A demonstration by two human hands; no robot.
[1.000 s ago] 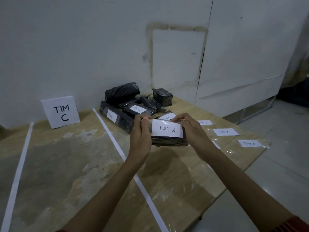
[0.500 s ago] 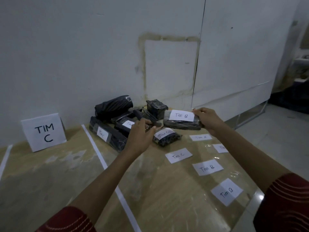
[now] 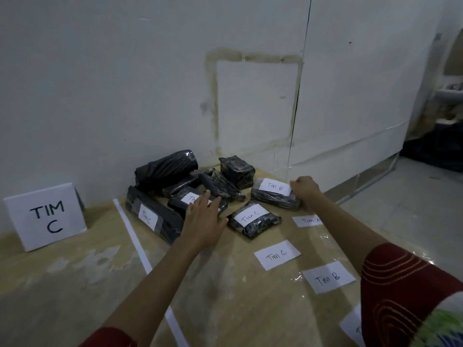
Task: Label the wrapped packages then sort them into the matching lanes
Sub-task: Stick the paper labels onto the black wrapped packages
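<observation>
Spreading across the lower frame, the wooden table [image 3: 75, 284] is split by a white tape line [image 3: 132, 236] that runs from the centre down to the bottom edge. A standing TIM C sign [image 3: 46, 216] sits at centre left, on the far side of that line from the goods. The heap of black wrapped packages [image 3: 165, 171] lies at centre against the wall, with a long Tim C package [image 3: 152, 216] along its left edge.

Right of the heap lies the Tim B package [image 3: 273, 195], resting on the table. The right hand [image 3: 304, 189] curls round its right end, knuckles up. A small Tim C package [image 3: 254, 220] lies just below it. The left hand [image 3: 204, 219] reaches flat over the heap, fingers straight and slightly spread, holding nothing.

Loose labels wait at lower right: Tim A label [image 3: 307, 220], Tim C label [image 3: 276, 254], Tim B label [image 3: 328, 277].

The likely risks: the Tim B package sits among Tim C goods with no B lane in view, so it could be missorted. The right forearm passes low over the Tim A label and could drag it. The reaching left hand could topple the stacked heap.
</observation>
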